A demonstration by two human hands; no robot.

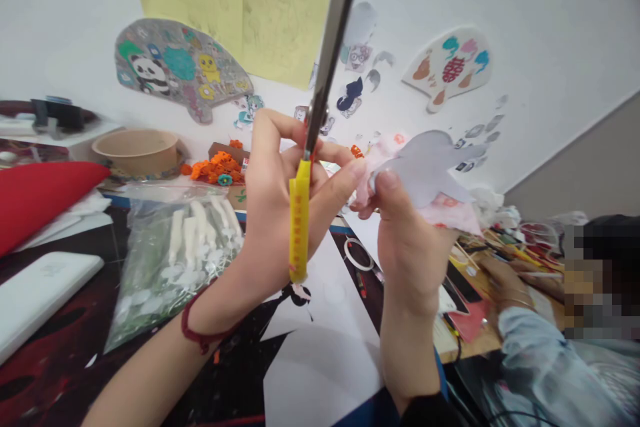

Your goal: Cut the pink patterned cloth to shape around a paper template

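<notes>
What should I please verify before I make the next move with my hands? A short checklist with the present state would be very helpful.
1. Pale cut-out and pink sheet held in the right hand: ok.
2. Yellow-handled tool carried in the left hand: ok.
3. Blade directed away from the right hand: ok, it points upward.
4. Left fingers touching the pink sheet: cannot tell.
5. Surface below the hands free of paper: not ok, white sheets lie there.
6. Co-worker's hand apart from yours: ok, it is off to the right.
</notes>
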